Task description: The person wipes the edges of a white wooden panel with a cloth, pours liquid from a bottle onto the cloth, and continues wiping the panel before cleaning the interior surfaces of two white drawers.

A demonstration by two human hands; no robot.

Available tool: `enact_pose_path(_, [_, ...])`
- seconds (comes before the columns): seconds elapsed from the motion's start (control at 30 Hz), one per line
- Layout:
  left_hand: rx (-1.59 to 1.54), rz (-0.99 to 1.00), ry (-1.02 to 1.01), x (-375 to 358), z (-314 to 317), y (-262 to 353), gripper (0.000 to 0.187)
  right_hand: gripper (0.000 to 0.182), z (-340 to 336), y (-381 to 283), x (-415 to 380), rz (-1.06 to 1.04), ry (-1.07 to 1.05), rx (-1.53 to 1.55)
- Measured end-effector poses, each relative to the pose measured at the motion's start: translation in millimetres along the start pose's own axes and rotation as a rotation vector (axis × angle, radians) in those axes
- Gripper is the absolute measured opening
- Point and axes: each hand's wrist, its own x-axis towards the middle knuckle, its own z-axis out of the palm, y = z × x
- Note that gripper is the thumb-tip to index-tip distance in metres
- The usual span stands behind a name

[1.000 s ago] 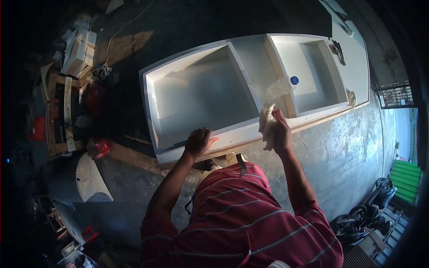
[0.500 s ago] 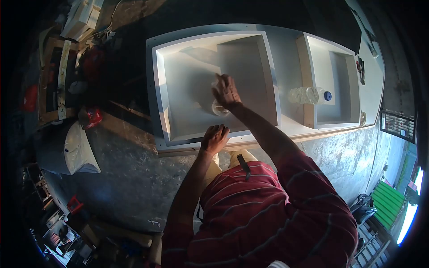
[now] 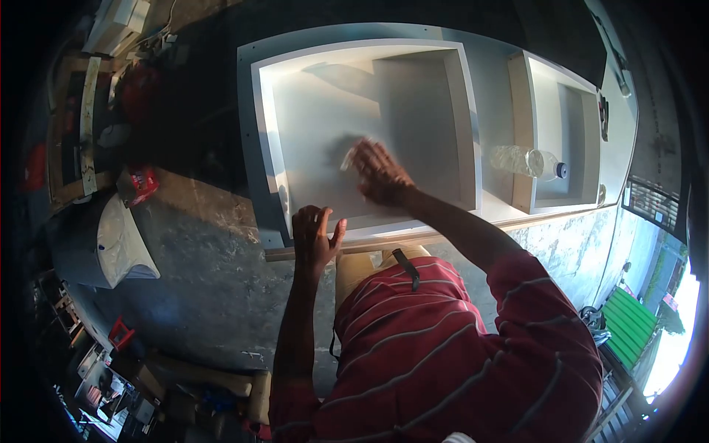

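Observation:
My right hand (image 3: 378, 171) is inside the large white box frame (image 3: 467, 125), over its floor, blurred by motion. Its fingers press on something pale and whitish, too smeared to name. At the box's near edge, towards its left corner, my left hand (image 3: 316, 235) is raised with thumb and fingers apart and nothing in it. A clear plastic bottle (image 3: 524, 161) with a blue cap lies on its side across the wall of the smaller white box frame (image 3: 522, 111) on the right.
Both frames sit on a pale panel (image 3: 491, 96). On the left are a wooden frame (image 3: 90, 125), a red packet (image 3: 140, 184) and a curved white piece (image 3: 122, 244) on the floor. A green slatted object (image 3: 629, 325) stands at the lower right.
My left hand has lifted off the near rim, moved left and opened. My right hand has shifted slightly down within the box. The view has shifted a little, and the round clear shape below my right hand no longer shows.

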Motion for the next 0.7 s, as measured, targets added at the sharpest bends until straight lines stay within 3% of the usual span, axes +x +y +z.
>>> enact_pose_path(0.1, [0.030,-0.015,-0.044,-3.1,7.6,-11.2,0.025,0.054,-7.2,23.6,20.6,-0.061,0.111,-0.116])
enact_pose_path(0.17, [0.066,-0.001,-0.044,-1.1,5.5,-10.8,0.022,0.044,-4.4,88.9,45.4,0.104,0.384,-0.392])
enact_pose_path(0.2, [0.073,-0.006,-0.055,-2.0,5.5,-9.9,0.022,0.039,-22.1,110.6,58.4,0.292,0.423,-0.371])
enact_pose_path(0.27, [0.059,-0.009,-0.016,0.1,7.8,-9.1,0.021,0.045,-31.5,171.7,72.3,0.384,0.593,-0.453])
enact_pose_path(0.3, [0.026,-0.020,-0.007,-0.4,9.7,-10.2,0.021,0.045,-27.4,179.4,66.8,0.379,0.601,-0.449])
enact_pose_path(0.37, [0.011,-0.034,-0.025,-2.5,8.4,-9.0,0.020,0.050,-15.8,161.5,52.8,0.099,0.402,-0.798])
enact_pose_path(0.43, [-0.021,-0.047,-0.042,-0.9,6.5,-9.9,0.020,0.056,-21.8,80.6,59.1,0.239,0.317,-0.188])
enact_pose_path(0.5, [-0.072,-0.006,0.010,-0.1,4.6,-10.8,0.017,0.056,11.9,39.0,50.3,-0.111,0.132,-0.042])
enact_pose_path(0.53, [-0.133,0.039,0.061,-1.1,2.0,-11.1,0.015,0.056,-4.8,23.2,56.8,-0.255,0.006,0.023])
enact_pose_path(0.6, [0.009,-0.009,0.196,2.3,-20.4,-13.3,0.024,0.052,7.0,27.9,86.1,-0.133,0.198,-0.038])
enact_pose_path(0.67, [0.148,-0.172,0.443,13.0,-34.2,-27.3,0.035,0.049,14.8,39.3,127.6,0.153,0.418,-0.078])
enact_pose_path(0.7, [0.154,-0.173,0.432,16.1,-33.8,-39.7,0.035,0.046,21.9,41.0,149.3,0.220,0.480,-0.067])
